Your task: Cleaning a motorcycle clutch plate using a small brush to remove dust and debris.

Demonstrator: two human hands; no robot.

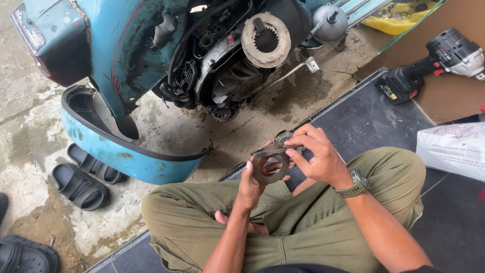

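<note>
Grey metal ring-shaped disc (pixel 271 169) sits clamped in the left hand's (pixel 251 184) closed grip, above the lap. The right hand (pixel 317 155) pinches a small metal caliper-like tool (pixel 273 148) across its top edge. Beyond the grip, another toothed ring (pixel 266 40) remains on the blue scooter's exposed engine (pixel 237 76). Fingers hide the tool's exact form.

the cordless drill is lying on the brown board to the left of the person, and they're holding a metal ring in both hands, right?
Not quite: the head view shows the cordless drill on the brown board to the person's right. The left hand and right hand do hold the metal ring.
</note>
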